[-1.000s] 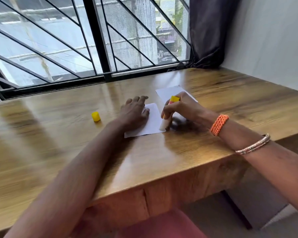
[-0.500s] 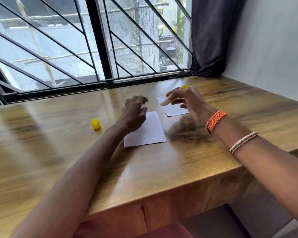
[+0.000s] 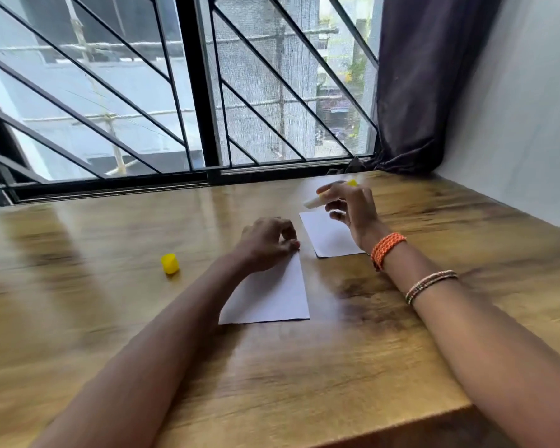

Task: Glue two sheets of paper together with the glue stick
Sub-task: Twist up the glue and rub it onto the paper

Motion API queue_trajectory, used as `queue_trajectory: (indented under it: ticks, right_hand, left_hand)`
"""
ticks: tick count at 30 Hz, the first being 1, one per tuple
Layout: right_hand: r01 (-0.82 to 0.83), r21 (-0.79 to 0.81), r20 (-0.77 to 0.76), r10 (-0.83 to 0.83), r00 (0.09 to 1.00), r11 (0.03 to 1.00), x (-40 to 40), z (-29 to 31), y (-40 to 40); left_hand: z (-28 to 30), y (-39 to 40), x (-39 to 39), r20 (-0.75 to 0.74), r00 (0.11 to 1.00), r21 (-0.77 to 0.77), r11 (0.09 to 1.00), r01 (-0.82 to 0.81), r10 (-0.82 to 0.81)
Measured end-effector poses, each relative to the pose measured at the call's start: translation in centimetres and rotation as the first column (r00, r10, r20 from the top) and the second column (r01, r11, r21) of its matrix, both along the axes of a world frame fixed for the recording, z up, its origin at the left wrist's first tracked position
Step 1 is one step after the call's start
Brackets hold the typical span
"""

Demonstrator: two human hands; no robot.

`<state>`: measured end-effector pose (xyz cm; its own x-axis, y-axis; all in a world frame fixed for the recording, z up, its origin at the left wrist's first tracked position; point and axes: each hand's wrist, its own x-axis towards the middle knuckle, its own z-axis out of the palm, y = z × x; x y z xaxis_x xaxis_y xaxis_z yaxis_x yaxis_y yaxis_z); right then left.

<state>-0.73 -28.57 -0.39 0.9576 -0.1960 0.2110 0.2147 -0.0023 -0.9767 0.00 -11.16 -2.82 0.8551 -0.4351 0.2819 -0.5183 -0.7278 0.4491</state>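
Note:
Two white paper sheets lie on the wooden table [image 3: 337, 367]. The near sheet [image 3: 272, 295] is partly under my left hand [image 3: 267, 242], whose fingertips pinch or press its far right corner. The far sheet [image 3: 328, 236] lies to the right, flat. Above it my right hand [image 3: 349, 206] holds the uncapped glue stick [image 3: 314, 202] in the air, its white tip pointing left and its yellow end toward the window. The stick does not touch either sheet.
The glue stick's yellow cap [image 3: 169, 263] lies on the table left of the near sheet. A barred window [image 3: 204, 92] runs along the table's far edge, a dark curtain [image 3: 424, 85] hangs at its right, and a pale wall [image 3: 524, 124] borders the table's right side.
My right hand lifted the glue stick off the near sheet and carried it up over the far sheet. My left hand drew back from flat on the near sheet to its far corner.

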Motion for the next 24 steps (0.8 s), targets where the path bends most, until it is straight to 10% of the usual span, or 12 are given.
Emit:
queue_trajectory:
  ticks: [24]
  right_hand:
    - [-0.025,-0.086,0.002,0.025,1.000,0.996,-0.9,-0.1,0.8]
  left_hand:
    - [1.1,-1.1,0.9,-0.060,0.994,0.232,0.967,0.105,-0.094]
